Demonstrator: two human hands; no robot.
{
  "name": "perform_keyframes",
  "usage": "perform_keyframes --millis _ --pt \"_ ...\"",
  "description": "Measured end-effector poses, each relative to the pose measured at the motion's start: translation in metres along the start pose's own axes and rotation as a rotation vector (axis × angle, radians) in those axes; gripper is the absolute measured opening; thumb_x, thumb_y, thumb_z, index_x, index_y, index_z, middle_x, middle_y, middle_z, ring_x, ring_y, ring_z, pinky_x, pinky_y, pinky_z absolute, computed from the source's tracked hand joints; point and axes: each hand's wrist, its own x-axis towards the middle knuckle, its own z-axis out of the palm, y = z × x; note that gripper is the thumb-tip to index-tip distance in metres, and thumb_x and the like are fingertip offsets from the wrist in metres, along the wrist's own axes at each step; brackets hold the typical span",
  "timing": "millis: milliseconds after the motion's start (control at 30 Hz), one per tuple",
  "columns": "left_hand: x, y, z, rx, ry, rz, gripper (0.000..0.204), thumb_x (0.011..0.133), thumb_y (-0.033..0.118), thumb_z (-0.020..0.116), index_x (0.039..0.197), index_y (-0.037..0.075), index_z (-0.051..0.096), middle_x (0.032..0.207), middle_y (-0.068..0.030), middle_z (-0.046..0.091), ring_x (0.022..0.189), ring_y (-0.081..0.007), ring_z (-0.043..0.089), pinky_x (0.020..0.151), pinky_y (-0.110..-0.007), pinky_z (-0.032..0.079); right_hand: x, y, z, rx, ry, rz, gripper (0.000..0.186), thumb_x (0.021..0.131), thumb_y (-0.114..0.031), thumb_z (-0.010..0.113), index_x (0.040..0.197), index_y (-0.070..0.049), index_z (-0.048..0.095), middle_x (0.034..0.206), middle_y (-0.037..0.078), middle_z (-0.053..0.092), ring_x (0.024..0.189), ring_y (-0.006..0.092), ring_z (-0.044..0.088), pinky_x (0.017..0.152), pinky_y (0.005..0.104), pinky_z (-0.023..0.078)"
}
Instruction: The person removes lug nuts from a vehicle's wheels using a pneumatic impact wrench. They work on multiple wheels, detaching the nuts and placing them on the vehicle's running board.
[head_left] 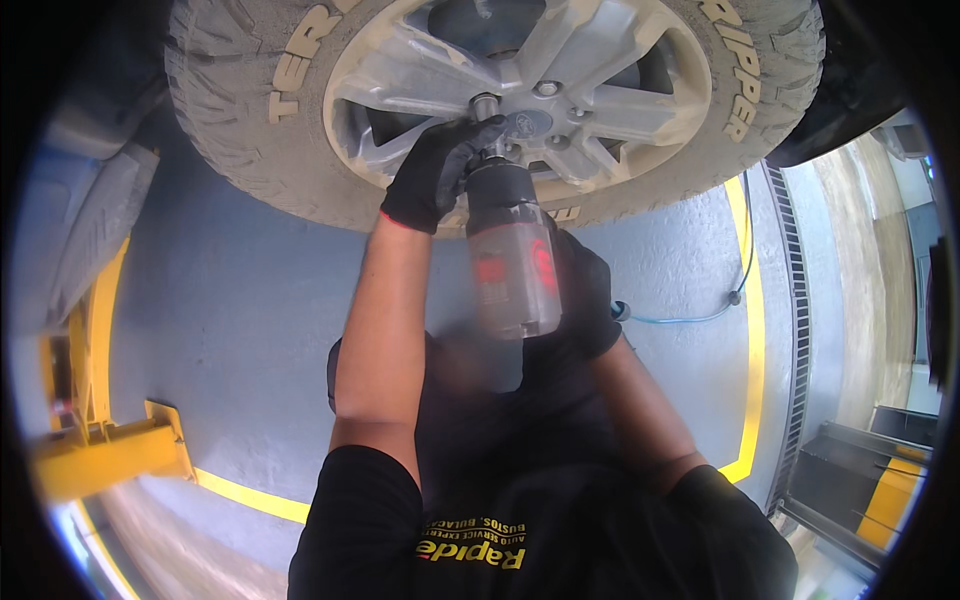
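Observation:
An air impact wrench (pixel 512 270) with a grey and black body points up at the wheel. Its socket (pixel 486 107) is over one of the nut positions, left of the wheel's centre cap (pixel 528 124). My left hand (pixel 432 170), in a black glove, is closed around the socket end just below the spokes. Behind the tool's right side, my right hand (pixel 588 295), also gloved, grips the wrench; most of its fingers are hidden. Other lug nuts (pixel 547 88) show around the cap. The silver alloy wheel (pixel 640 110) carries a dusty, chunky-treaded tire (pixel 235 110).
A blue air hose (pixel 685 319) runs from beside my right hand toward the right. At the left stands a yellow steel lift part (pixel 110 455). Yellow lines (pixel 757 350) mark the grey floor (pixel 260 330), and a drain grate (pixel 797 290) runs along the right.

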Motion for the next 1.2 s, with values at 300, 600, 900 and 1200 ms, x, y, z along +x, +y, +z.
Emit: perform_keyframes --millis 300,600,900,1200 --pt "-0.001 -0.001 -0.003 0.143 0.038 0.04 0.025 0.091 0.025 0.065 0.101 0.001 0.064 0.085 -0.0029 0.06 0.072 -0.0089 0.056 0.067 -0.025 0.048 0.001 -0.009 0.006 0.124 -0.009 0.093 0.054 0.075 -0.022 0.065 0.125 -0.006 0.051 0.092 0.016 0.063 0.078 0.0376 0.064 0.065 0.0439 0.051" --pt "0.001 -0.02 -0.021 0.314 -0.049 0.286 0.024 0.09 0.025 0.066 0.103 0.004 0.063 0.088 -0.0035 0.061 0.075 -0.0111 0.058 0.069 -0.025 0.049 -0.002 -0.016 -0.01 0.191 -0.038 0.095 0.059 0.077 -0.02 0.066 0.132 -0.003 0.051 0.097 0.017 0.066 0.083 0.035 0.066 0.068 0.0395 0.053" --pt "-0.012 -0.008 0.003 0.102 0.156 -0.058 0.029 0.089 0.033 0.068 0.104 0.008 0.065 0.085 -0.0013 0.06 0.064 -0.0066 0.051 0.052 -0.021 0.039 -0.032 0.012 -0.009 0.254 0.037 0.036 0.046 0.074 -0.017 0.067 0.118 -0.005 0.059 0.079 0.012 0.062 0.068 0.0314 0.062 0.059 0.0377 0.05" --pt "0.01 -0.026 0.026 -0.359 0.42 0.071 0.023 0.09 0.029 0.066 0.102 0.009 0.064 0.082 -0.0011 0.06 0.059 -0.0055 0.046 0.048 -0.02 0.036 -0.048 0.025 -0.038 0.233 0.108 0.044 0.052 0.075 -0.013 0.067 0.124 -0.001 0.057 0.082 0.015 0.063 0.068 0.0312 0.064 0.059 0.0367 0.051"
